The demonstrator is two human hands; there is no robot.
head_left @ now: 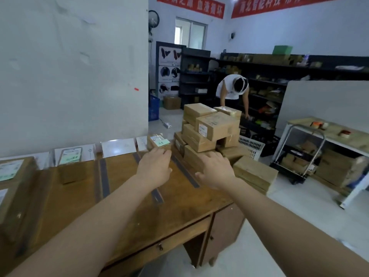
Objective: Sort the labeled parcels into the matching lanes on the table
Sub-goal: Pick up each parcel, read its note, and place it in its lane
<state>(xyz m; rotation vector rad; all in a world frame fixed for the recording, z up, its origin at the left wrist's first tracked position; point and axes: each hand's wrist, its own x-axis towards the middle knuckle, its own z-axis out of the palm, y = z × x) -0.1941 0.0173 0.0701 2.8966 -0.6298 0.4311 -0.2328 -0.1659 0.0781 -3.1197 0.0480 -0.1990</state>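
Since parcel pile sits loose and overhanging, take top boxes first, read label, then lift clear; judged unwise to drag from base.

Table: wooden top stretching left of pile, dark tape strips marking lanes.

Small green-labelled parcel: just left of pile, far side, apart from it.

2 hands: left hand relaxed, holding nothing, fingertips at that parcel's near face; right hand spread flat on low pile box, gripping nothing.

Open wood left of pile, near side. Table edge drops away right of pile.
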